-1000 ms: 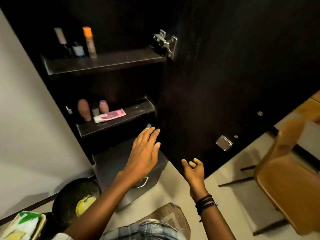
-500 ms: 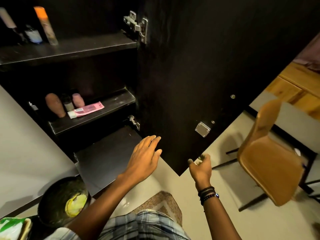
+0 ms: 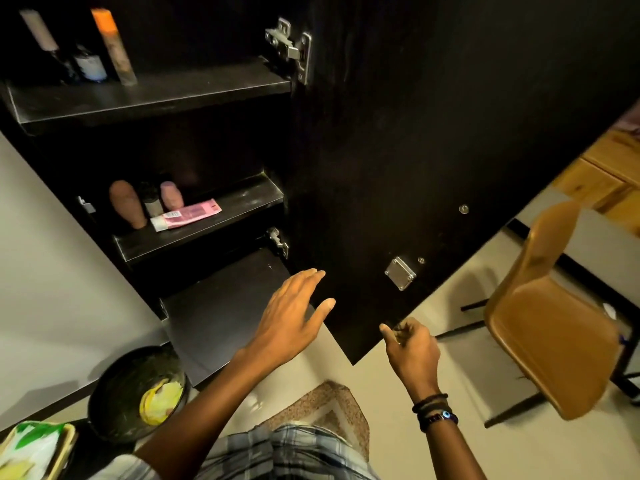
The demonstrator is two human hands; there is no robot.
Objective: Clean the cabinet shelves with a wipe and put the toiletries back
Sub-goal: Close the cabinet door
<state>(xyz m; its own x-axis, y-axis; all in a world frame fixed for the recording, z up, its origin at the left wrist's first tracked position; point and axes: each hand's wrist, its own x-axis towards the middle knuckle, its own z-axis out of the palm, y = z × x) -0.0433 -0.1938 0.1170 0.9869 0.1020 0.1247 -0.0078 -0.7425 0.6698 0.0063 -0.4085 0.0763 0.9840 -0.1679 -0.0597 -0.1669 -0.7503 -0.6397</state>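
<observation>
Head view: toiletries stand inside the open cabinet. An orange-capped can [image 3: 112, 46] and two smaller bottles are on the upper shelf [image 3: 156, 98], and a pink tube [image 3: 188, 214] lies flat in front of three bottles on the middle shelf [image 3: 207, 233]. The left hand [image 3: 291, 320] hovers before the bottom shelf [image 3: 221, 313], fingers straight and slightly spread. The right hand [image 3: 414, 346] is at the lower edge of the open door [image 3: 415, 150], fingers curled; whether they pinch the edge cannot be told. A brown chair [image 3: 540, 323] stands to the right.
</observation>
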